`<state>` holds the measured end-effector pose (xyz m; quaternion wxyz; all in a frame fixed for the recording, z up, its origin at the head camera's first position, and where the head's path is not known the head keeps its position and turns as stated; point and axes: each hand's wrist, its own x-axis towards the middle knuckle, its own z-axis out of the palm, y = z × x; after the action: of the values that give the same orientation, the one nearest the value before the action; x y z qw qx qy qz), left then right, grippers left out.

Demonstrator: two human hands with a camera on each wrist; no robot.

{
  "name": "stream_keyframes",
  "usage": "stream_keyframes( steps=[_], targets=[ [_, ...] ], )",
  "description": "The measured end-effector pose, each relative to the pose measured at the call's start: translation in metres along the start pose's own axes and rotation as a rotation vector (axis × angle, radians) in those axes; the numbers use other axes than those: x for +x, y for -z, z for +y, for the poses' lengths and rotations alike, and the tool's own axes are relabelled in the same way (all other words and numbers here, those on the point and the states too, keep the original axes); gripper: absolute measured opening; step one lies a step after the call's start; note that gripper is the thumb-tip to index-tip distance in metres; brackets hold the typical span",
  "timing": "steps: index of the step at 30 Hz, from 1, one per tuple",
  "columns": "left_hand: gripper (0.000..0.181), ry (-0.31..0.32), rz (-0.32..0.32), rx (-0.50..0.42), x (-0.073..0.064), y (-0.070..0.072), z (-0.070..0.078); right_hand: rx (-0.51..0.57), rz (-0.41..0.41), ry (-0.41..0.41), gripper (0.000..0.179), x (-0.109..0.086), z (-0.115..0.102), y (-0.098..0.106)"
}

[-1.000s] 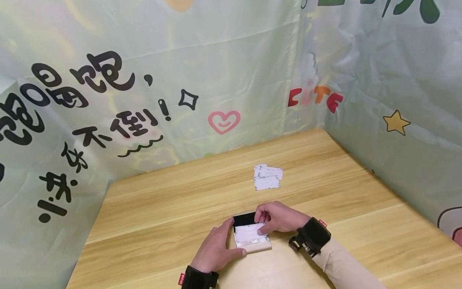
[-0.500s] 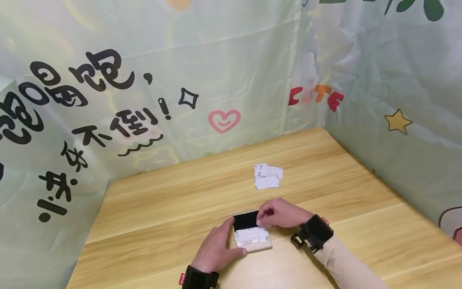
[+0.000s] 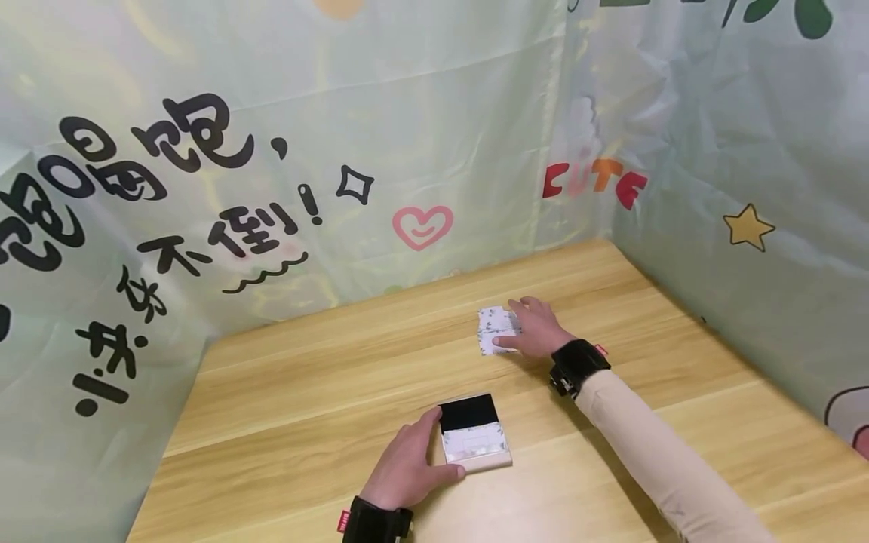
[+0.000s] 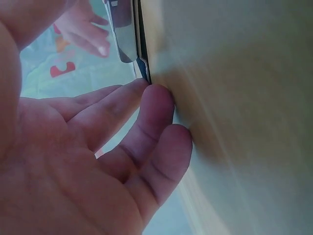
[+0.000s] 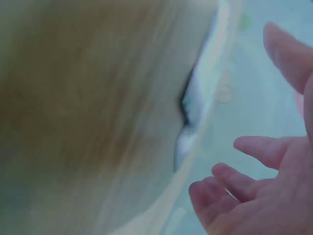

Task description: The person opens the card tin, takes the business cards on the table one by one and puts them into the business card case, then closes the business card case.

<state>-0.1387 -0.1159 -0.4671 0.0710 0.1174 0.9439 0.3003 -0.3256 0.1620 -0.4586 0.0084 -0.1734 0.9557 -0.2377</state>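
A flat business card case (image 3: 503, 457) lies open on the table, black inside its lid, with white leaf-patterned cards (image 3: 475, 440) in its lower part. My left hand (image 3: 406, 467) holds it at its left side, index finger at the upper corner and thumb at the lower one. In the left wrist view, fingertips of the left hand (image 4: 93, 142) touch the edge of the case (image 4: 122, 34) and the tabletop. Farther back, my right hand (image 3: 538, 329) hovers with spread fingers over loose white cards (image 3: 490, 328), partly covering them. Nothing is between its fingers (image 5: 264, 152) in the right wrist view.
The wood-grain table (image 3: 305, 392) meets a printed fabric wall (image 3: 441, 136) at the back and another on the right. A black camera strap (image 3: 579, 365) sits on the right wrist, and a similar one (image 3: 376, 520) on the left.
My right hand has left the case, moved back to the loose cards and spread its fingers. My left hand has stayed on the case.
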Motion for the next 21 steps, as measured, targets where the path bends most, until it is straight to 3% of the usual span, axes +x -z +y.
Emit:
stream_keyframes(
  steps=[4,6,12,21],
  targets=[
    [0.096,0.004,-0.008,-0.021,0.0,0.002,0.0,-0.165,-0.057,0.056,0.07,0.014,0.001,-0.004],
    [0.096,0.003,-0.008,-0.023,0.0,0.003,0.0,-0.186,-0.053,0.061,0.058,0.015,0.001,-0.005],
    [0.096,0.004,-0.001,-0.013,0.0,0.002,0.001,-0.043,-0.02,-0.037,0.057,-0.001,0.001,-0.002],
    [0.095,0.018,-0.014,-0.021,0.0,0.002,0.002,0.144,-0.032,-0.133,0.044,-0.048,0.004,0.006]
  ],
)
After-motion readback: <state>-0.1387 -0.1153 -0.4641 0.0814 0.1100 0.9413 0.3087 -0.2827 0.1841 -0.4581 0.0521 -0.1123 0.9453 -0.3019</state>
